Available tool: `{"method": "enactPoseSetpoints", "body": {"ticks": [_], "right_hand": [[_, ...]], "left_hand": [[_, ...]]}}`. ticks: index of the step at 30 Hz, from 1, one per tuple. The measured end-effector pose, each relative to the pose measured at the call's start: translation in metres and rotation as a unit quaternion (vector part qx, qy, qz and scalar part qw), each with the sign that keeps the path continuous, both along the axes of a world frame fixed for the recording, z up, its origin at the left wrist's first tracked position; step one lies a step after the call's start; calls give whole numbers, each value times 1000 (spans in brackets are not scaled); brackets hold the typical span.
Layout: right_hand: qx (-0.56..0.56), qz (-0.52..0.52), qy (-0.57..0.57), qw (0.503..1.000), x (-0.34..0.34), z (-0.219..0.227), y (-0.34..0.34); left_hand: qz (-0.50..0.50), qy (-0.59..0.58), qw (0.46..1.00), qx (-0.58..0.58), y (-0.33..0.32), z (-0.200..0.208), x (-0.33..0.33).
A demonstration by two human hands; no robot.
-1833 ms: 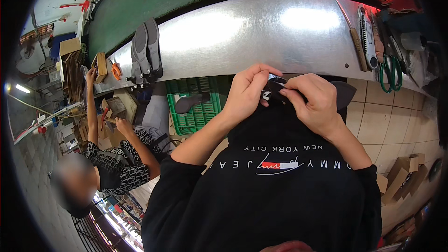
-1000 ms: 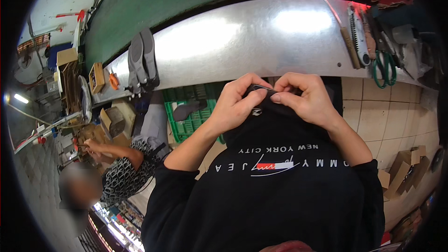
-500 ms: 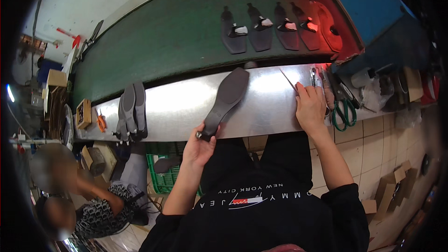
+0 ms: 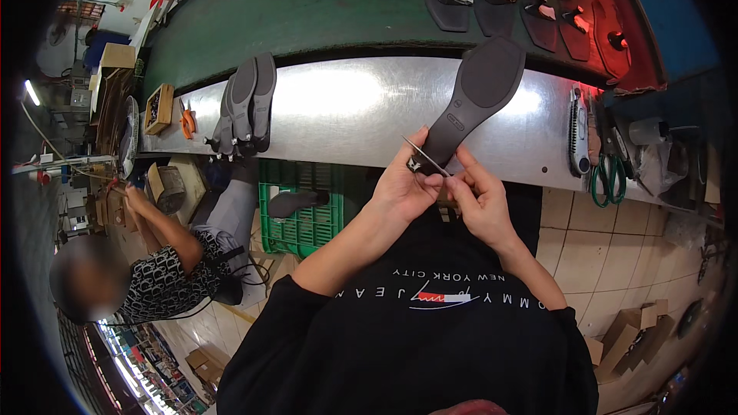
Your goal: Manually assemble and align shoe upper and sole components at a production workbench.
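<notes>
My left hand [image 4: 401, 186] is closed around the heel end of a dark grey shoe sole [image 4: 486, 81], which points away from me with its underside up, over the steel table edge. Between the fingers of my right hand [image 4: 488, 204] is a thin, pointed metal tool [image 4: 421, 154]. Its shaft crosses the heel end close to my left fingers; whether its tip touches anything I cannot tell. More dark soles [image 4: 244, 100] lie bunched on the steel table [image 4: 330, 100] to the left, with small shiny pieces at their heel ends.
Several dark sandals [image 4: 450, 4] lie on the green surface [image 4: 307, 11] beyond. Left are orange-handled pliers [image 4: 187, 121] and a small wooden box [image 4: 160, 110]. A utility knife [image 4: 578, 134] and green-handled scissors [image 4: 609, 180] lie right. A green crate [image 4: 296, 240] and another person [image 4: 165, 280] are below left.
My right hand has come from the table's right side to the heel end, carrying the thin tool. The sole has moved up and right in view as the whole scene shifted.
</notes>
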State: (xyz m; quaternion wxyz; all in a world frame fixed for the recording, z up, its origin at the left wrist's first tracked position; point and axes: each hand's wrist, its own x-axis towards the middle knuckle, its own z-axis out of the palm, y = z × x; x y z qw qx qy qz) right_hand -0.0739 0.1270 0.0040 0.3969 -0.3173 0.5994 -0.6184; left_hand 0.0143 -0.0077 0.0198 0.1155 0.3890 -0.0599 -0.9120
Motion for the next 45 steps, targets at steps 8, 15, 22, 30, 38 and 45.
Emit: {"method": "enactPoseSetpoints", "body": {"ticks": [8, 15, 22, 30, 38, 45], "right_hand": [[10, 17, -293, 956, -15, 4, 2], [90, 72, -263, 958, 3, 19, 3], [5, 49, -410, 911, -12, 19, -1], [-12, -31, 256, 966, 1, 15, -1], [-77, 8, 288, 954, 8, 30, -4], [-9, -68, 314, 947, 3, 26, -7]], "left_hand": [[5, -46, 997, -65, 2, 1, 6], [73, -81, 913, -393, 2, -1, -7], [95, -54, 881, -461, 1, -8, 0], [78, -76, 869, -482, -7, 11, 2], [53, -56, 896, -436, -14, 15, 5], [71, 94, 991, -58, -3, 21, -5]]}}
